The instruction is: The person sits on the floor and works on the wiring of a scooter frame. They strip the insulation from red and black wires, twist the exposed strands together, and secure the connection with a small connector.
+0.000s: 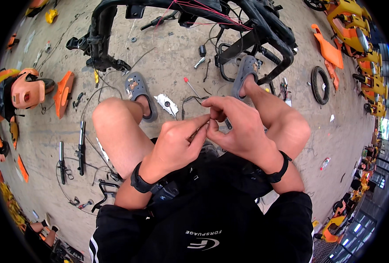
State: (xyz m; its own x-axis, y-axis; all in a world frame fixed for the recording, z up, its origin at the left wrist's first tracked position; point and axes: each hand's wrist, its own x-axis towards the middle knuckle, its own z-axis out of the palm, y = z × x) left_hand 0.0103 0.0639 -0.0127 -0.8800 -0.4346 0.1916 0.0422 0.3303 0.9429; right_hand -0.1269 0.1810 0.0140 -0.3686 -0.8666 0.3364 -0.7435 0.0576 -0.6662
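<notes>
My left hand (177, 142) and my right hand (240, 125) meet in front of my lap, fingertips touching. Thumb and forefinger are pinched together on each; whatever lies between them is too small or hidden to name. Just beyond the fingers a thin black cable (188, 100) lies on the floor. A screwdriver (192, 87) with a red end and a crumpled white wrapper (166, 105) with a dark round part on it are also close by. Ahead of my feet stands a black tubular scooter frame (109, 33), with thin red wires (212, 15) strung across its top.
Shock absorbers (81, 149) and loose cables lie left, near orange body panels (64, 94) and a partly stripped scooter (25, 90). At right are a tyre (320, 85), an orange panel (328, 48) and a row of yellow scooters (372, 74). Another person's legs (49, 236) show at lower left.
</notes>
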